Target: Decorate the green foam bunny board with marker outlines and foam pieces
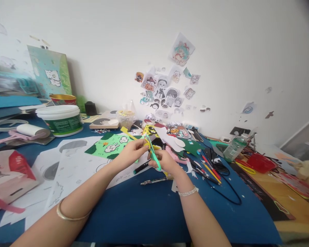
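Holding green scissors [155, 157] in our right hand [165, 161], we pointed their long shape away and slightly left above the blue table [134, 216], before a white wall [105, 44]; our left hand [132, 151] pinched something yellow [147, 142]

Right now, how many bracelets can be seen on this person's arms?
2: one smooth bracelet is around the left forearm, and one silvery bracelet is around the right forearm. No others show.

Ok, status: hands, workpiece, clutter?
Right hand holding mint-green-handled scissors. Left hand pinching small yellow piece beside them. Teal-capped black marker lying close by.
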The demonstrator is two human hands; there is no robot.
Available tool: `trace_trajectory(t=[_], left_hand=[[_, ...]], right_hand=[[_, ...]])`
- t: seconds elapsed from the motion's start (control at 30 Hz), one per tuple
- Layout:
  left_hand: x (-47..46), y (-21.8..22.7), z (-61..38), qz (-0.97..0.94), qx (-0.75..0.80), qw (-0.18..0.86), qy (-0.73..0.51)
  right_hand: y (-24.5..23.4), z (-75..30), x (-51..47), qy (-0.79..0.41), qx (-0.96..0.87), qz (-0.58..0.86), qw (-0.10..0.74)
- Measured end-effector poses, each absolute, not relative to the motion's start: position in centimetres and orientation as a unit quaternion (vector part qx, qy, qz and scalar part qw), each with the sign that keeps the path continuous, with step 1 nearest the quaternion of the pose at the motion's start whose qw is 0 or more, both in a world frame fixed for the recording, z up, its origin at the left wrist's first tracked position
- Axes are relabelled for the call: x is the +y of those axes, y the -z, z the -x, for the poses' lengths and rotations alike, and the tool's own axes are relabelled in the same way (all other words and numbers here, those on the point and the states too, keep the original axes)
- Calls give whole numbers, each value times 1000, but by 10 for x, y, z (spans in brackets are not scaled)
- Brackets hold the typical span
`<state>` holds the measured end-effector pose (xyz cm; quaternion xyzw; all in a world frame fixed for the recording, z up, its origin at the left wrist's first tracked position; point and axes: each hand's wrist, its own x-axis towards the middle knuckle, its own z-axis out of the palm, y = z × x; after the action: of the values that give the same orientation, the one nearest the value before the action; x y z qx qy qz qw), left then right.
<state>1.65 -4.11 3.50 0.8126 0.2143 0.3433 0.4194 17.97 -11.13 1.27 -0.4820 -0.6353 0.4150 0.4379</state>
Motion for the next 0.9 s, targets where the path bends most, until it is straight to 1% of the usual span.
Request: trace_trajectory(t=[0.1,0.3,0.5,0.6,0.7,0.77,0.9], left_hand=[[-41,-36,-16,-811,214,428,-336],[-42,-34,-21,-793,216,450,-349],[-42,-29,-23,-810,242,376,-380],[-43,-32,-22,-819,258,337,-387],[-43,-36,-20,-842,259,298,-367],[-42,-38,-18,-853,256,289,-350],[-38,-39,-15,-860,251,308,-321]], right_hand=[[-15,-180,-113,-408,-636,491,433],[-14,-181,-112,-383,-633,498,452],[-14,-179,-110,-398,-609,498,472],[-12,-181,-108,-408,-610,495,465],[-9,-182,-107,-419,-615,493,451],[-7,-183,-107,-420,-620,492,444],[-10,-183,-109,-426,-627,484,437]])
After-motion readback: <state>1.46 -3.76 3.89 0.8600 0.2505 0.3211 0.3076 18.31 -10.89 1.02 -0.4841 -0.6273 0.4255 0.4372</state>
